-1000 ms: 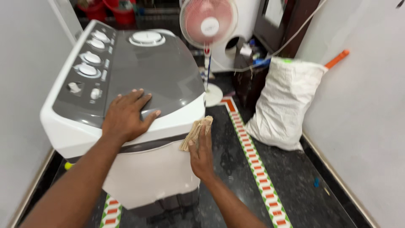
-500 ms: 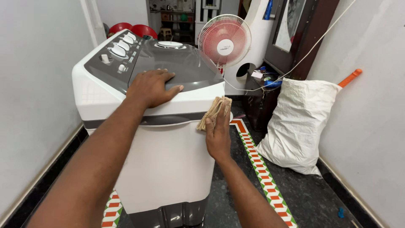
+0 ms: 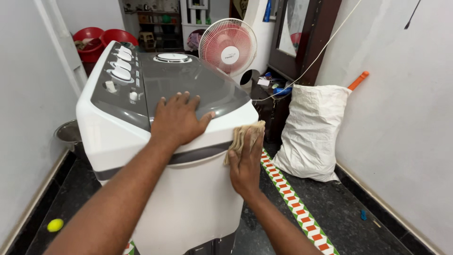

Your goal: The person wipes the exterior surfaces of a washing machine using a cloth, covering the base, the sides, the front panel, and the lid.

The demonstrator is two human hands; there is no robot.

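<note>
Washing machine (image 3: 188, 198), white with a grey top, stands in the middle of a narrow room on a dark floor (image 3: 358, 222), and both hands are on it. Going from the left: a small yellow-green ball (image 3: 55, 225) lies on the floor near the left wall, and a metal basin (image 3: 68, 133) sits just behind the machine's left side, partly hidden. Red tubs (image 3: 101, 40) stand at the back, beyond the machine's rear corner. On the grey top a row of white dials (image 3: 121, 66) runs along the left edge, beside the tinted lid (image 3: 188, 85). The left hand (image 3: 178, 118) lies flat on the front part of that lid, palm down, its fingers spread apart and gripping nothing. Just to its right, the right hand (image 3: 245, 163) presses a beige cloth (image 3: 243, 137) against the machine's front right corner, just under the rim; the fingers appear closed together over the cloth, though the cloth hides their tips. Behind the machine stands a fan (image 3: 229, 47) with a white grille and red blades. A tiled strip (image 3: 292, 208) in orange, green and white runs along the floor to the right of the machine. Further right, a full white sack (image 3: 311, 132) leans by the right wall, with an orange handle (image 3: 357, 80) poking up behind it.
</note>
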